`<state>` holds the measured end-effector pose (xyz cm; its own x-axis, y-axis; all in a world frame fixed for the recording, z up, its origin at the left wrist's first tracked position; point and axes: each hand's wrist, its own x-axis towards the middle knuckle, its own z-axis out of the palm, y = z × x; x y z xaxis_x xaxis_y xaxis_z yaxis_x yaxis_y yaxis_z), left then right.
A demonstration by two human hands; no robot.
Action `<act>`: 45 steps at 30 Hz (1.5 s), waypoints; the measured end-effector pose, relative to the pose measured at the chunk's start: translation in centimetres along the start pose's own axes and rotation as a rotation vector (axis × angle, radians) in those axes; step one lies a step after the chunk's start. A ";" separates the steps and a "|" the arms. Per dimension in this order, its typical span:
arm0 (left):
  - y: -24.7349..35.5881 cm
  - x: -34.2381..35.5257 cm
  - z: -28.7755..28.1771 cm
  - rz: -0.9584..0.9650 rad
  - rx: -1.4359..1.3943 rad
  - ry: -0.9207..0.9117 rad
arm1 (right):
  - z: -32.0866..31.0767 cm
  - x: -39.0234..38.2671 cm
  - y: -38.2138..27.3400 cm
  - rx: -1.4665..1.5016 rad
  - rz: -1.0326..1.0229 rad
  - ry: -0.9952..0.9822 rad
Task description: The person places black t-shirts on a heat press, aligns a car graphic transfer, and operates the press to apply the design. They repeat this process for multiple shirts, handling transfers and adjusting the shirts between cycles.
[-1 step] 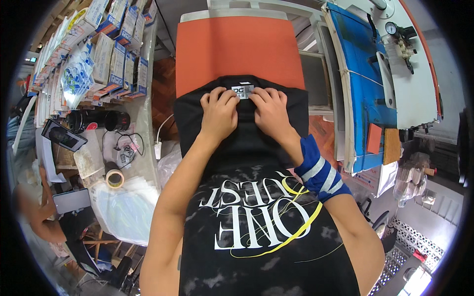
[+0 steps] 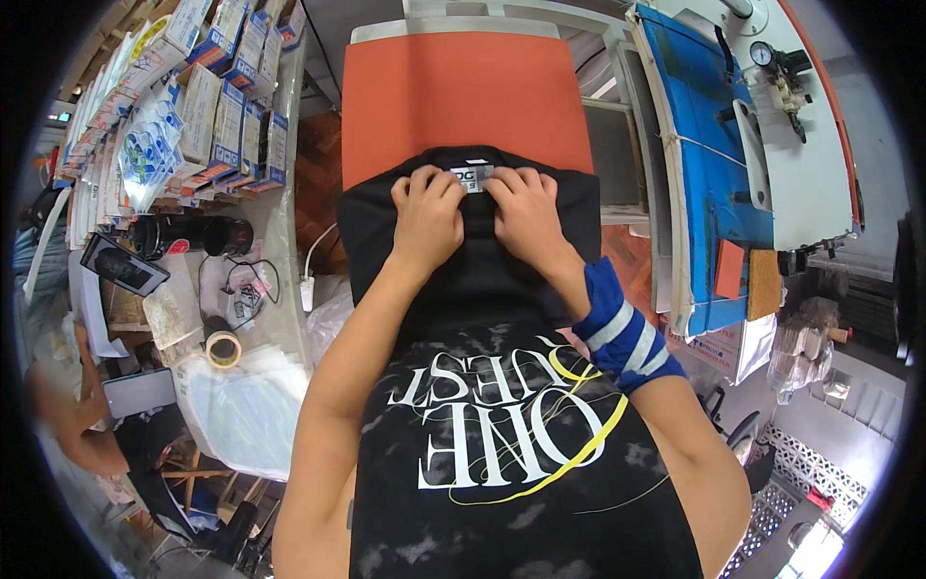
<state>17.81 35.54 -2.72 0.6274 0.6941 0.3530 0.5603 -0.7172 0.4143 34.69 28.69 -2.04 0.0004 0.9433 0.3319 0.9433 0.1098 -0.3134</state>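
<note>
A black T-shirt (image 2: 463,275) lies over the near part of an orange-red board (image 2: 463,87), its neckline toward the far side. At the neck sits a small silver-grey label (image 2: 470,179) with dark print. Just left of this label, my left hand (image 2: 428,212) has its fingers curled down and closed on the fabric. My right hand (image 2: 528,214) does the same at the label's right edge, with bent fingers on the cloth. Both thumbs are mostly hidden. Around my right forearm is a blue band (image 2: 627,333) with pale stripes.
Stacked boxes (image 2: 217,116), a phone (image 2: 125,263) and a tape roll (image 2: 224,349) occupy the left table. Another person's arm (image 2: 87,386) shows at far left. At right stand a blue panel (image 2: 719,193) and a pressure gauge (image 2: 762,54) on white equipment.
</note>
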 end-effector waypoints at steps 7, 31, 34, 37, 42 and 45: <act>-5.1 0.4 -3.8 -0.157 -0.142 0.449 | -16.1 -0.6 6.0 -0.230 0.031 0.437; -4.4 -57.6 8.0 -0.503 0.052 -0.650 | -26.4 -11.4 10.1 -0.499 0.558 0.249; -5.1 -58.0 9.3 -0.935 -0.503 -0.287 | -23.9 -10.4 6.2 -0.266 0.460 0.411; -4.7 -55.6 10.1 -1.493 -1.065 0.125 | -23.2 -9.4 2.3 -0.596 0.295 0.658; -3.7 -52.8 9.5 -1.476 -0.898 -0.079 | -21.1 -5.7 -2.9 -0.356 0.166 0.642; -3.4 -54.4 9.9 -1.358 -0.745 -0.189 | -19.5 -4.2 -5.2 -0.383 0.164 0.553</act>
<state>-12.90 -0.39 -31.60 -0.0196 0.7136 -0.7002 0.3943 0.6491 0.6505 36.26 18.08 15.53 0.2263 0.6292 0.7436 0.9673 -0.2351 -0.0955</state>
